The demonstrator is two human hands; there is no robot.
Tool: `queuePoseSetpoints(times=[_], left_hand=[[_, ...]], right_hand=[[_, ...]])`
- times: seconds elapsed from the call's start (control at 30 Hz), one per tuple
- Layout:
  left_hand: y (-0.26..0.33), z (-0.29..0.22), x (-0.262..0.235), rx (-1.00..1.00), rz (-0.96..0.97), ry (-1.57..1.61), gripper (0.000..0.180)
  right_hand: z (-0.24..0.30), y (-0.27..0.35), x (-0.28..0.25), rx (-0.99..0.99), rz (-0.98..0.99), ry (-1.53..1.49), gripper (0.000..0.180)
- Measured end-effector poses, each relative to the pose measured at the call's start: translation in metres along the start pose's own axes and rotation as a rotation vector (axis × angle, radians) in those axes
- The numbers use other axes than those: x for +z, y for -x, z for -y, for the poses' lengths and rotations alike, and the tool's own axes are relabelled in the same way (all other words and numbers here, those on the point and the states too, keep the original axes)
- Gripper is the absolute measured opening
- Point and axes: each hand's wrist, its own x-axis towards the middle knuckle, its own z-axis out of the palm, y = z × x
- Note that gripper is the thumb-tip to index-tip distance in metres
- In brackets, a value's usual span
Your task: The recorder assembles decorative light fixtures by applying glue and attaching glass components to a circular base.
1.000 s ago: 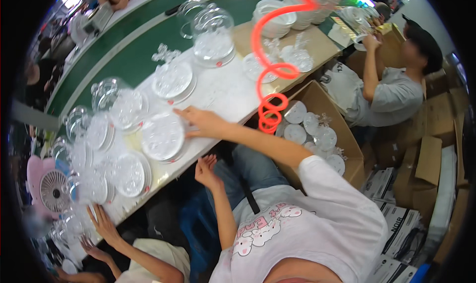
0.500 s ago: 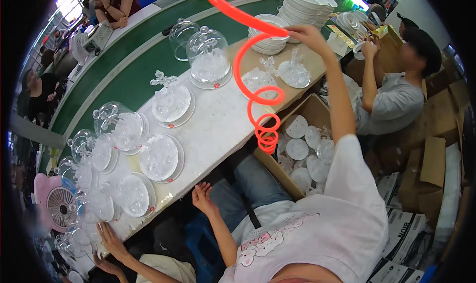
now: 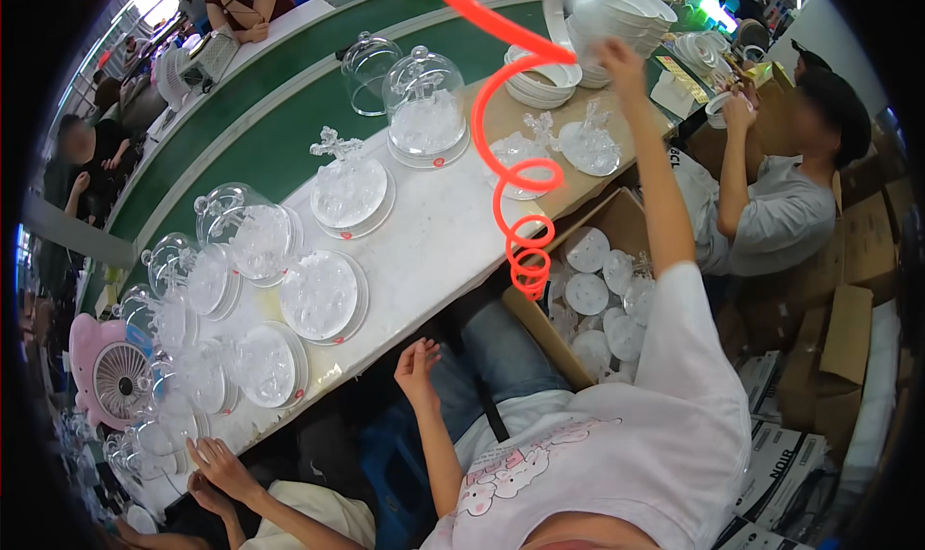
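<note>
My right hand (image 3: 621,68) is stretched out to the far side of the table, blurred, at the tall stack of white plates (image 3: 644,20). Its fingers close on a white plate (image 3: 556,18), which is tilted up and smeared by motion. A lower stack of white plates (image 3: 541,86) stands just left of that hand. Above my lap hangs my left hand (image 3: 416,365), fingers loosely bent and nothing in them. Clear ornaments (image 3: 590,148) lie on white plates near my right forearm. Further left are more plates with clear pieces (image 3: 326,295) and clear domes (image 3: 424,83).
A red coiled hose (image 3: 525,174) hangs before the table. An open carton (image 3: 525,328) of wrapped round pieces stands beside my lap. A green conveyor (image 3: 299,112) runs behind the table. Co-workers' hands (image 3: 226,468) are at the left; another person (image 3: 785,203) sits right. A pink fan (image 3: 116,377) stands far left.
My right hand has moved to the right at the stacks, and a white plate is now tipped up there. My left hand has risen slightly, its fingers more bent. The whole view has shifted a little.
</note>
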Motion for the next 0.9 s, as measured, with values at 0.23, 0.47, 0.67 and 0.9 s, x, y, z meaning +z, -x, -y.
queuePoseSetpoints(times=[0.23, 0.47, 0.67, 0.9], left_hand=[[0.011, -0.007, 0.019, -0.083, 0.294, 0.025, 0.028], [0.035, -0.020, 0.028, -0.301, 0.999, 0.558, 0.046], [0.052, -0.014, -0.004, -0.029, 0.641, 0.749, 0.041], [0.015, -0.009, -0.001, 0.152, 0.334, 0.749, 0.038]], right_hand=[[0.121, 0.259, -0.098, 0.664, 0.264, -1.741, 0.015], [0.122, 0.289, 0.023, 1.364, 0.871, -1.234, 0.026], [0.086, 0.282, 0.120, 1.264, 1.224, -0.921, 0.028], [0.090, 0.201, 0.113, -0.264, -0.191, 0.363, 0.041]])
